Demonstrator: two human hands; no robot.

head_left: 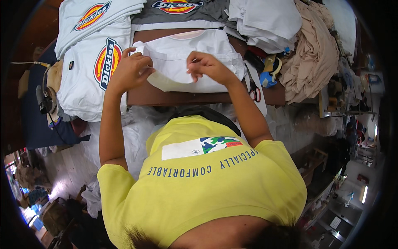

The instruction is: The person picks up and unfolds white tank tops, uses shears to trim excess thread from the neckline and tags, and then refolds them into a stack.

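2 hands pinch white garment [186, 62] | left [130, 68], right [205, 66] | fingertips partly hidden

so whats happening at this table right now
A person in a yellow shirt is working at a brown table, both hands on a white garment spread flat in front of them. The left hand presses on the garment's left side, and the right hand pinches its fabric near the middle. Folded white shirts with round logos are stacked at the left, a heap of beige cloth lies at the right, and scissors rest beside the right forearm.
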